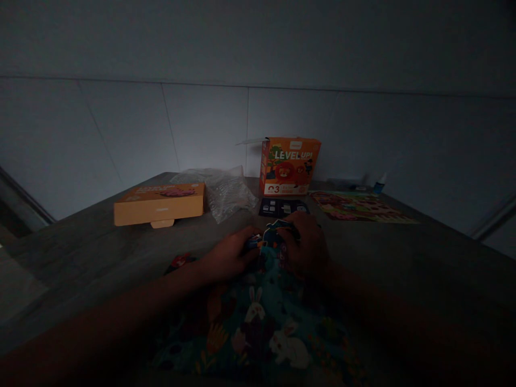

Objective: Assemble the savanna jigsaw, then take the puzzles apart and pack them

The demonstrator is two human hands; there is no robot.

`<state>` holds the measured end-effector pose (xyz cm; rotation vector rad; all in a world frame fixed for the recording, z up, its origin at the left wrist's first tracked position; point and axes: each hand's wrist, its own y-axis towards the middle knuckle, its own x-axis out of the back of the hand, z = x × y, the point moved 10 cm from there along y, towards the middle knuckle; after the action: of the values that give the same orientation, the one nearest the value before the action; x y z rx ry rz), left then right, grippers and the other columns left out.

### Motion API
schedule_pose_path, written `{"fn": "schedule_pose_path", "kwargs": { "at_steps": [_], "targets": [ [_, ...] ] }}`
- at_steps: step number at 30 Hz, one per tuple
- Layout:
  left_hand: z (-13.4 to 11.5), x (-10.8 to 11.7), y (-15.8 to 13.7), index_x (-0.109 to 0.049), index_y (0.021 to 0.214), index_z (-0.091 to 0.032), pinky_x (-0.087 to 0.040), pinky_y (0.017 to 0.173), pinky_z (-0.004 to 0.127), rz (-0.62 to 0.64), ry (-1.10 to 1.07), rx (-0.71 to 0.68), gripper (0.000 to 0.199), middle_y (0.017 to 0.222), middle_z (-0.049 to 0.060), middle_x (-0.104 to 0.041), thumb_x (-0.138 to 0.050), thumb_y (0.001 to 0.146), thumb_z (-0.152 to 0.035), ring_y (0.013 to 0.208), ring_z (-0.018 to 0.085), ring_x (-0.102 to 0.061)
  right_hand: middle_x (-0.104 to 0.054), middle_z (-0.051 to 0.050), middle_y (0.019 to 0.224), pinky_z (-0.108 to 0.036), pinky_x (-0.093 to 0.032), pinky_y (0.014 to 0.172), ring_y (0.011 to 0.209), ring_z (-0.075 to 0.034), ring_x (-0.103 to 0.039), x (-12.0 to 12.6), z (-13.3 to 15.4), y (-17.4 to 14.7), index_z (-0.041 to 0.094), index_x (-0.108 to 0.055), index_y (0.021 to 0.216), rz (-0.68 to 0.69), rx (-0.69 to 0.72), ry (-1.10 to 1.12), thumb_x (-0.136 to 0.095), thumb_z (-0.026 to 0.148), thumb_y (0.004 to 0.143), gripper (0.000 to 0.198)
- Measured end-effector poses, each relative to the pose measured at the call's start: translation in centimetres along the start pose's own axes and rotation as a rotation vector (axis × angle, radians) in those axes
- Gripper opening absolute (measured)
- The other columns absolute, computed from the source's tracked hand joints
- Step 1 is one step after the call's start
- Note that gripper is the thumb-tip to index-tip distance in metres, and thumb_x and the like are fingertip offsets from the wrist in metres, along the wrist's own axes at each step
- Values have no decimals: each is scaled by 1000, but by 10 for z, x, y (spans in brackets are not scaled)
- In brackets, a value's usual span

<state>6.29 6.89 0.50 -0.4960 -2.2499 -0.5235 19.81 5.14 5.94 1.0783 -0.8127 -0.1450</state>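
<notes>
In the dim head view, a teal jigsaw puzzle (262,301) with white rabbits and flowers lies in front of me, partly covered by my forearms. My right hand (308,242) is closed at its far edge, with bent fingers on a dark blue puzzle piece (275,232) with a pale rim. Opposite, my left hand (231,253) curls its fingers around a small blue and white puzzle piece (253,242). The two hands are close together, and the fingers hide most of both pieces. A red and dark piece (180,261) lies beside my left wrist.
An orange "LEVEL UP!" box (291,166) stands upright near the wall. Left of it are crumpled clear plastic wrap (229,193) and a flat orange box (161,207). A black card (282,206), a colourful picture sheet (363,207) and a small bottle (379,184) lie or stand farther right.
</notes>
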Motion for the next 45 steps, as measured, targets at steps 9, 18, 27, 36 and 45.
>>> {"fn": "schedule_pose_path", "kwargs": {
  "at_steps": [9,18,27,36,45],
  "targets": [
    [5,18,1,-59,116,-18,-51,90,39,-174,-35,75,32,108,8,-69,-55,86,-29,100,26,-64,-63,-7,83,-37,-40,76,82,-23,-56,-5,3,1,20,-55,87,53,48,-8,-53,20,88,3],
    [1,9,2,-56,117,-20,-52,89,36,-115,-116,37,31,107,7,-69,-51,90,-32,97,23,-65,-63,-7,85,-36,-42,74,81,-23,-56,-20,-9,-3,20,-56,90,167,12,81,-51,23,87,6],
    [-3,-4,2,-55,117,-21,-52,86,35,0,-117,33,37,110,6,-69,-61,82,-30,99,25,-64,-63,-6,83,-32,-43,71,78,-21,-59,-24,-11,-1,20,-56,90,196,-48,159,-51,23,87,6],
    [-1,-4,2,-56,113,-21,-53,83,32,-35,-118,20,31,104,4,-70,-59,82,-23,97,23,-65,-60,-4,77,-32,-42,67,73,-20,-56,-15,-9,1,20,-53,85,122,-50,195,-49,22,87,4],
    [-10,-2,2,-58,101,-19,-50,76,29,-16,-80,-72,19,93,3,-68,-58,82,-20,89,21,-63,-57,-4,76,-33,-43,65,74,-19,-55,4,17,0,20,-57,86,-23,169,239,-56,15,86,5]
  ]
}}
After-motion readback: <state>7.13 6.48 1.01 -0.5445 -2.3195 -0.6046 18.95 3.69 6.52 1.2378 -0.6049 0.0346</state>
